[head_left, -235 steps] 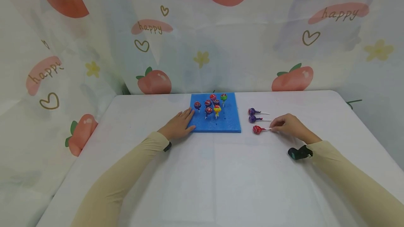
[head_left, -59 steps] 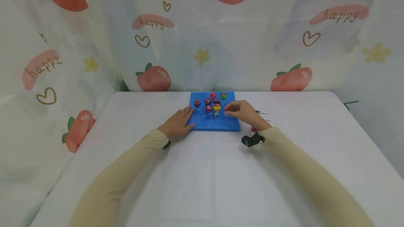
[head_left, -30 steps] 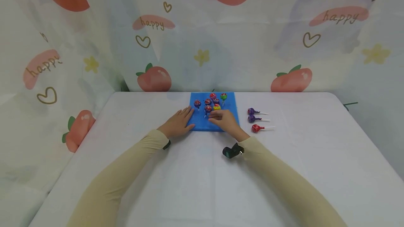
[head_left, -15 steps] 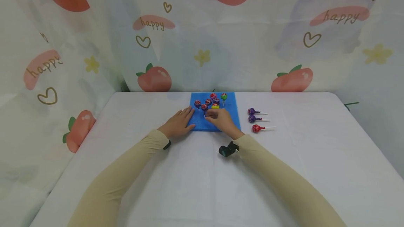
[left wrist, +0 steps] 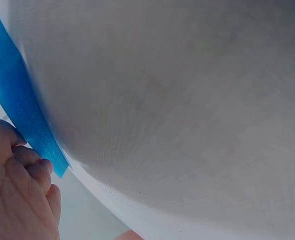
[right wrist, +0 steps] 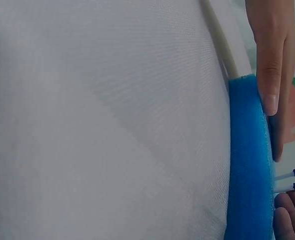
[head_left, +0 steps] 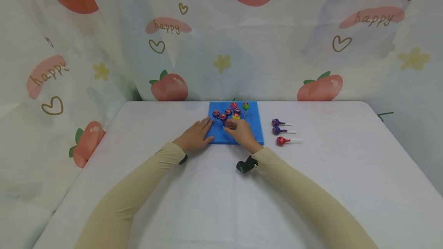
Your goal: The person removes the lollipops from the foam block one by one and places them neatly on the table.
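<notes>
- The left hand (head_left: 194,136) lies flat with its fingers extended against the left edge of a blue foam board (head_left: 256,131), grasping nothing.
- The right hand (head_left: 241,130) reaches over the near half of the board, thumb and fingers bent together, pinching the near dark lollipop (head_left: 222,117) low on its stick; the exact contact is mostly hidden.
- That lollipop stands on the board, its wrapped head just right of and nearer than the left dark lollipop (head_left: 216,114).
- Right behind the right hand is a yellow lollipop (head_left: 236,116), its lower part covered by the fingers.
- Farther back stand two more dark lollipops (head_left: 228,112), a pink lollipop (head_left: 233,105) and, at the far right, a green lollipop (head_left: 245,105).
- Right of the board, well apart from both hands, two purple lollipops (head_left: 275,130) and, nearest, a red lollipop (head_left: 281,141) lie on the white table (head_left: 207,195), heads left, sticks right.
- A patterned cloth (head_left: 263,49) hangs at the far side.
</notes>
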A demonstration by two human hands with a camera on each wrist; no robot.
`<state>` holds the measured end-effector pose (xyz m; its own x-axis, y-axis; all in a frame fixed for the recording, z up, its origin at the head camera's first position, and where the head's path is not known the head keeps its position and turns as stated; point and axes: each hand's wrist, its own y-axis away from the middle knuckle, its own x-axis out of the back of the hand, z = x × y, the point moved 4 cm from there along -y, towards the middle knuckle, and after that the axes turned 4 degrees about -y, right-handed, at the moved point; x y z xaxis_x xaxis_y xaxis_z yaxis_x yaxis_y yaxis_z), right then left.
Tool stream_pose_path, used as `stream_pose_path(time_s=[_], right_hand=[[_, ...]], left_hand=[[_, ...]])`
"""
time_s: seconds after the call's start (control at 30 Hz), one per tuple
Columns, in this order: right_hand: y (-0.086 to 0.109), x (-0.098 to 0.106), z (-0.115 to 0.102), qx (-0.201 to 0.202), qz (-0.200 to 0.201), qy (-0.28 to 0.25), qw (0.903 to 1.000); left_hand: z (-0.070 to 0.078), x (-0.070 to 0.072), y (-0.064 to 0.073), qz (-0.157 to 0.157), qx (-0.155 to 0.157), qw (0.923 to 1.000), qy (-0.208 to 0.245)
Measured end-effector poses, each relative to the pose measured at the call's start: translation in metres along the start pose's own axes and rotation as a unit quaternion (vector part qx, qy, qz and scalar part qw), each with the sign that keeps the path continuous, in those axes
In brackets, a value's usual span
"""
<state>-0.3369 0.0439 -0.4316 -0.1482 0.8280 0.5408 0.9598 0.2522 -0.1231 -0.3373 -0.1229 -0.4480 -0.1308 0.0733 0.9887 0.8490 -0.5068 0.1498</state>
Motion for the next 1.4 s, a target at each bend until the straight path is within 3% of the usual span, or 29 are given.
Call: stream_pose_path(time_s=[1.0,1.4], right_hand=[[-0.0081,-0.0024,0.0037,-0.023,0.058,-0.004,0.9981],[-0.0044,0.0026,0.0072,-0.017,0.065,-0.076,0.9948]], left_hand=[[-0.0026,-0.0020,-0.0013,-0.004,0.006,1.0000,0.001],[-0.0010,-0.0023,-0.0006,-0.010,0.010,0.9999,0.004]])
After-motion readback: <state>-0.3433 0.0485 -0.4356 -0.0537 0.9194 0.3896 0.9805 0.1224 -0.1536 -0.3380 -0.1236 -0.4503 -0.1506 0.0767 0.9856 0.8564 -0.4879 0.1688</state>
